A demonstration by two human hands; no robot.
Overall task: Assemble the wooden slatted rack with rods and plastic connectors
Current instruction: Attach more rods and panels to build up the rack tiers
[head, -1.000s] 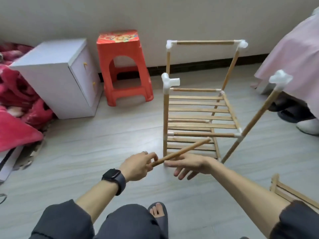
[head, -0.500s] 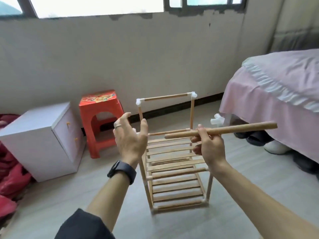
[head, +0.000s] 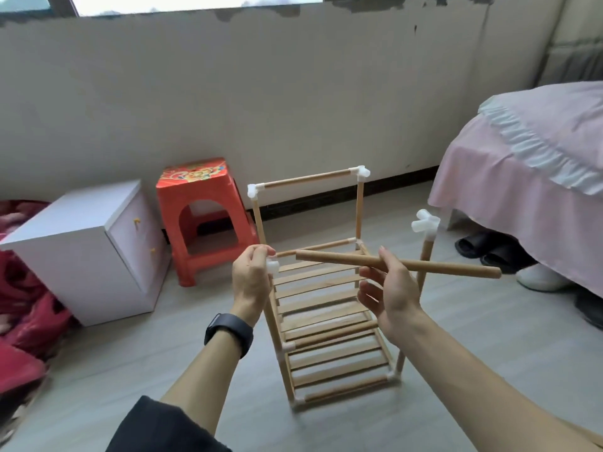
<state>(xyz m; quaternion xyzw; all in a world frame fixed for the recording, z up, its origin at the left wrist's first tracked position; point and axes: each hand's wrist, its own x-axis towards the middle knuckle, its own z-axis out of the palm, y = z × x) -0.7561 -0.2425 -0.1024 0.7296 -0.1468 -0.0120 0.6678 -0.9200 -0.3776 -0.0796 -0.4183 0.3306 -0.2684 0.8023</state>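
fingers (head: pixel 386 260) round rod (head: pixel 456 269) and, seemingly, connector (head: pixel 272 266)

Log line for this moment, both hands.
left hand: grips white connector | right hand: pinches loose rod | status: loose rod not yet inserted

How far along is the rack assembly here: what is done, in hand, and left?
Done: on the rack, slatted shelves, uprights and rear top rod are joined. In hand: the right hand holds a loose rod while the left hand grips the front-left connector. Left: that rod likely goes across to the front-right connector; no top side rods show yet.
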